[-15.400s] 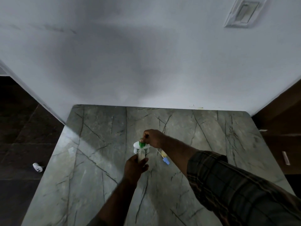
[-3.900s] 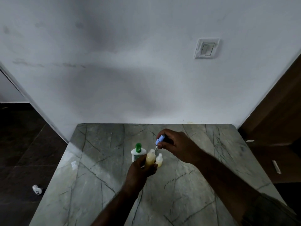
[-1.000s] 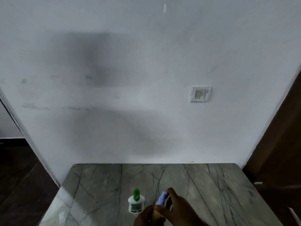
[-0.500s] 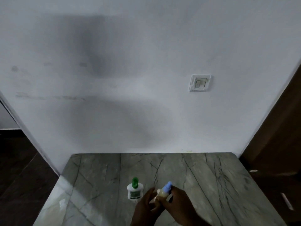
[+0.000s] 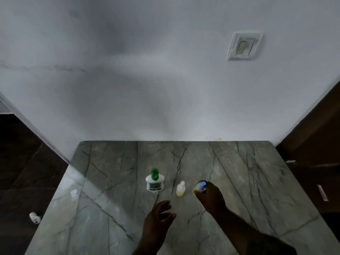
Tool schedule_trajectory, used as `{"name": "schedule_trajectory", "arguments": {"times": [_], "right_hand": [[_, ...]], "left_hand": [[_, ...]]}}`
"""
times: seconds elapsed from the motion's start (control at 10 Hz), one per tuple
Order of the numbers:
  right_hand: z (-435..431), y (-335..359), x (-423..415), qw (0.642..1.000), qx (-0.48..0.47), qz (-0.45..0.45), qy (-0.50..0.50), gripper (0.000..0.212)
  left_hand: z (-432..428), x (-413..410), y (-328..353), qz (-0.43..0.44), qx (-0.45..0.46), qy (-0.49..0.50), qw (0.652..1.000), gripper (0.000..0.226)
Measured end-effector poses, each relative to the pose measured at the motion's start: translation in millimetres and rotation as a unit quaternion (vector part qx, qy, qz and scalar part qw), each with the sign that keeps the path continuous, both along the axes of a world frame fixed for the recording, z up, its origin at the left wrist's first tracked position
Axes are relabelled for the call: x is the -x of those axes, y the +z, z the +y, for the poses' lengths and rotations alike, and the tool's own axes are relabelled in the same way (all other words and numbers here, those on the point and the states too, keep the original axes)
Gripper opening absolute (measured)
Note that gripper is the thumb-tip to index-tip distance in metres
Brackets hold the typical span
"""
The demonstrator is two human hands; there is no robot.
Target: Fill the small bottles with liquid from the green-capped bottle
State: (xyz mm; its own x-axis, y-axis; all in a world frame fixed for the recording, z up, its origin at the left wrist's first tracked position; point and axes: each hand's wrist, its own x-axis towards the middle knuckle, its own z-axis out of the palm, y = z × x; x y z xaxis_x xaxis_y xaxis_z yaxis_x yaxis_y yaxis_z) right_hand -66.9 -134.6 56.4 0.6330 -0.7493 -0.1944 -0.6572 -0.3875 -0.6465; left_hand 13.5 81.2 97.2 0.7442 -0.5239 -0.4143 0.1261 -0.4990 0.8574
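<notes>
Two small bottles stood close: my right hand [image 5: 208, 195] pinched the blue-capped bottle [image 5: 199, 188], left hand [image 5: 160, 216] spread empty, and a careless release risked toppling its neighbour [image 5: 180, 189] at nine o'clock.

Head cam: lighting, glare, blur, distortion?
Head view: dim and grainy; big soft shadows on the wall; bright glare streak on the marble table at its left edge; wide-angle bending of wall edges; left hand slightly soft, bottles readable.
</notes>
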Motion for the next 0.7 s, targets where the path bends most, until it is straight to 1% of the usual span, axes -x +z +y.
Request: {"name": "schedule_trajectory", "arguments": {"times": [0.1,0.2,0.4,0.5,0.6,0.7], "right_hand": [[-3.0,-22.6,-8.6,1.0,-0.007,0.019,0.017,0.03],[-6.9,-38.0,-16.8,0.999,0.007,0.039,0.035,0.024],[-7.8,-53.6,-27.3,0.995,0.031,0.068,0.065,0.024],[-5.9,-55.8,-27.0,0.995,0.013,0.079,0.066,0.026],[-8.6,-61.4,-26.6,0.994,0.007,0.081,0.071,0.027],[-10.5,-64.5,-26.0,0.994,0.008,0.081,0.075,0.042]], "left_hand": [[4.7,-2.6,-13.1,0.006,-0.004,0.016,1.0,0.043],[12.1,-4.4,-22.7,0.006,-0.009,0.027,1.0,0.043],[19.4,-7.2,-34.4,0.019,-0.017,0.039,0.999,0.041],[20.8,-8.0,-37.4,0.015,-0.021,0.031,0.999,0.043],[21.3,-10.4,-37.3,0.035,-0.009,0.027,0.999,0.044],[19.4,-10.0,-33.7,0.054,0.004,0.028,0.998,0.044]]}}
